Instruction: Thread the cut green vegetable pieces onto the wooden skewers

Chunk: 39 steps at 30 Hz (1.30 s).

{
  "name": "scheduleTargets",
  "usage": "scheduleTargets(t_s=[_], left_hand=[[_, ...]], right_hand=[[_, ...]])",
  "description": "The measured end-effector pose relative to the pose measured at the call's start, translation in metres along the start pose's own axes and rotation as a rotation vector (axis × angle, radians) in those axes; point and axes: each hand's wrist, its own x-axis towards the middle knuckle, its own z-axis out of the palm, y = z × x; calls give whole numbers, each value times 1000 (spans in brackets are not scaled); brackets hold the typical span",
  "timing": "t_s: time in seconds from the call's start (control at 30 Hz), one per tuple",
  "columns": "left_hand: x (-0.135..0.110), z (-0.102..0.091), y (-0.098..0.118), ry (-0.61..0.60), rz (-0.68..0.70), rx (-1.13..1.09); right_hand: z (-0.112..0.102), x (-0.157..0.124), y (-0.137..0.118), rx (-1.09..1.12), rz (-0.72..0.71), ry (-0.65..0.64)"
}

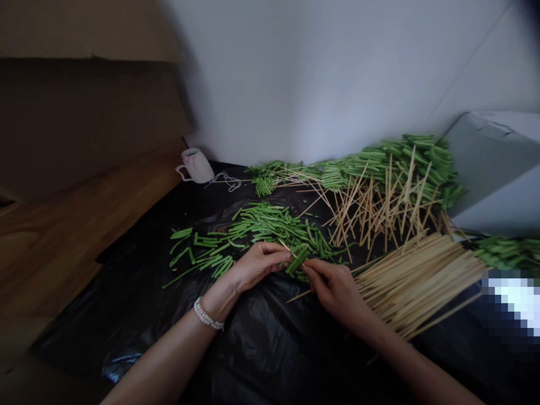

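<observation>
Short cut green stems (297, 260) sit side by side across a thin bamboo skewer (284, 245), between my two hands. My left hand (262, 263), with a white beaded bracelet (206, 315) at the wrist, is closed in a pinch by the skewer's pointed end. Whether a stem is also between those fingers is hidden. On the other side of the stems, my right hand (331, 284) pinches the skewer. A loose pile of cut green stems (270, 222) lies just beyond my hands, on black plastic sheeting (253, 349).
Bare bamboo skewers (422, 281) lie stacked at the right. Behind them, finished-looking skewers of green stems (379, 163) are heaped along the pale wall (295, 84). A white mug (198, 166) stands back left beside tangled string (228, 181). A white box (498, 163) borders the right.
</observation>
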Motion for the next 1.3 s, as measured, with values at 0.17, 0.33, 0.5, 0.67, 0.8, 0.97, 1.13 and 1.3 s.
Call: scheduleTargets(t_s=[0.17,0.33,0.5,0.67,0.8,0.97,1.13,1.3], left_hand=[[1,4,-5,27,48,148],[2,2,-5,28,123,217],[5,-19,18,262,315,262],[8,-42,30,474,489,718],[8,-46,25,464,549,1092],[5,-42,23,417,496,1246],[4,-43,21,271,392,1210],[5,-41,22,243,416,1109]], right_hand=[[1,1,1,-17,4,-12],[-2,2,1,-29,5,5],[-9,4,2,-1,69,79],[-12,6,1,12,79,99],[-12,5,1,15,80,89],[-11,5,1,7,70,91],[-10,6,2,-11,70,90],[-10,6,1,-17,66,89]])
